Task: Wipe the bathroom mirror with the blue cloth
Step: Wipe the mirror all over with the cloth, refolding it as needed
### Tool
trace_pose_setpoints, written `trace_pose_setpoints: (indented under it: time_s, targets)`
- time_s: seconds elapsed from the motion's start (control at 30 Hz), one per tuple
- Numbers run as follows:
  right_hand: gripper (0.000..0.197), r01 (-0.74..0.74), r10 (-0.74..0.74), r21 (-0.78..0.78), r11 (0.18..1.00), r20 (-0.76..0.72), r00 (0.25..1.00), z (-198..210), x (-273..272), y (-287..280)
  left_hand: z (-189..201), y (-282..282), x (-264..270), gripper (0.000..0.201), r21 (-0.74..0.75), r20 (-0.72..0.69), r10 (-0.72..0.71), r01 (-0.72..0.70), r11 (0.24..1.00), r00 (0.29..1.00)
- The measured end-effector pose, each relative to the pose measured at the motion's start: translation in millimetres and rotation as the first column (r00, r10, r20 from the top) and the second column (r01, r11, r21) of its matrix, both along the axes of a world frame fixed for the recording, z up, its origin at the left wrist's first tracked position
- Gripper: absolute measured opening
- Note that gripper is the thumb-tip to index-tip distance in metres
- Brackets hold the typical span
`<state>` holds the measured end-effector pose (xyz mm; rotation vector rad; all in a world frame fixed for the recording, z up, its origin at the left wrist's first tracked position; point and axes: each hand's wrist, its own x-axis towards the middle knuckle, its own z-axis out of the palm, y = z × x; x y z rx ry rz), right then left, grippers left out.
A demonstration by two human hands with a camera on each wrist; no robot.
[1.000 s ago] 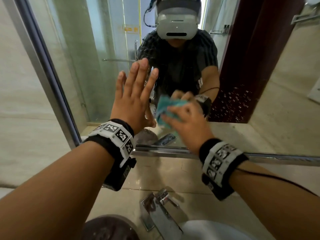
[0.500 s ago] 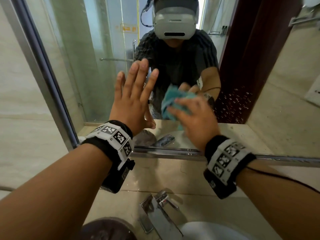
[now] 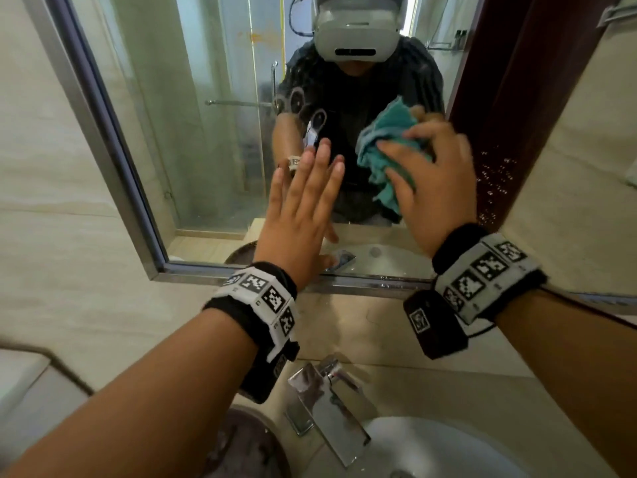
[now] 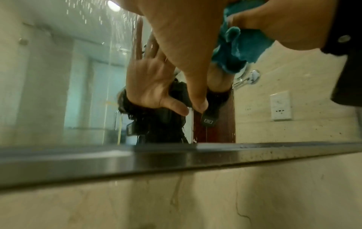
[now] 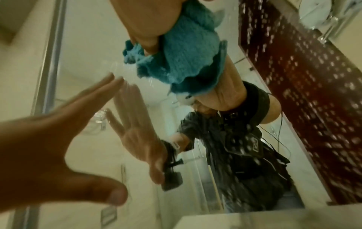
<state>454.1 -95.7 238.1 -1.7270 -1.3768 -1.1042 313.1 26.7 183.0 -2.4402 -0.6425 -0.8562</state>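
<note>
- We pressed the blue cloth (image 3: 386,146), bunched under our right hand (image 3: 434,188) with fingers curled over it, against the mirror (image 3: 206,132) at center-right of the frame.
- Our left hand (image 3: 300,208) lay flat, fingers straight, on the glass.
- Fingerprints above it and droplets at right judged unwiped; much remained.
- We could read no writing.
</note>
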Motion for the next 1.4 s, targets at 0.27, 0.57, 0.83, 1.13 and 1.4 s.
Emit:
trace_pose_setpoints:
  time_s: [0.27,0.57,0.83,1.13,1.4]
  targets:
    - [0.028,-0.026,0.161,-0.444,0.895,0.268,0.950,-125,4,-13,-27,18,17,0.132,0.057,0.092,0.017,-0.022,0.998,0.996]
    - [0.032,-0.050,0.125,-0.422,0.905,0.152,0.980,-91,-5,4,-29,22,18,0.108,0.065,0.102,-0.021,0.014,0.998,0.995]
    - [0.048,0.048,0.044,-0.589,0.807,0.142,0.989,-125,30,-57,-24,12,16,0.141,0.043,0.016,0.079,-0.080,0.996,0.997]
    - [0.045,0.000,0.082,-0.623,0.782,0.103,0.991,-124,-10,-11,-23,10,14,0.134,0.017,0.025,0.034,-0.034,0.999,0.999]
    - [0.039,0.126,-0.028,-0.652,0.747,0.159,0.987,-124,36,-69,-18,1,11,0.136,-0.068,0.005,0.009,-0.009,0.998,1.000]
